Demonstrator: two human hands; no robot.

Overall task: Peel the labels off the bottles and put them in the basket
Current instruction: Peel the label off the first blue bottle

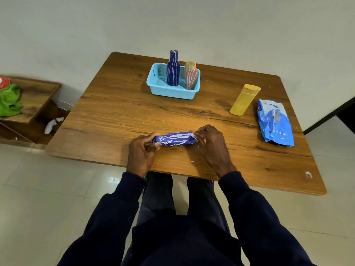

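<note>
Both hands are gripping a blue bottle [175, 139] lying sideways on the wooden table [119, 112], left hand [141, 150] curling around one end, right hand [210, 143] pinching the other, the light-blue basket [169, 91] standing well beyond.

A wooden table [119, 112] fills the middle of the frame. Toward its upper centre sits a light blue basket [171, 92]. Over at the right is a yellow bottle [244, 100], with a crumpled blue packet [276, 123] just beside it. Low centre, a blue bottle [175, 139] lies crosswise, white scraps [192, 161] scattered near.
</note>
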